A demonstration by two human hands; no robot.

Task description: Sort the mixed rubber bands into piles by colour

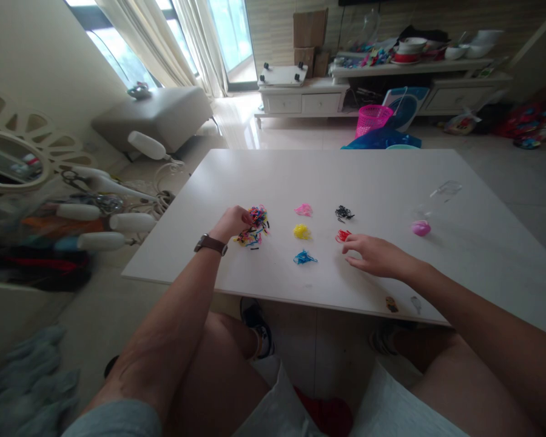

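A mixed heap of small coloured rubber bands lies on the white table. My left hand, with a watch on its wrist, is at the heap's left side, its fingers pinched together; what is between them is too small to make out. My right hand hovers with fingers apart beside a small pile of red bands, partly covering it. Separate piles of pink bands, yellow bands, blue bands and black bands lie between the hands.
To the right are a pink-purple round object and a clear plastic piece. A small yellow-and-dark figure lies by the front edge, under my right forearm's side. A pink basket stands beyond the table.
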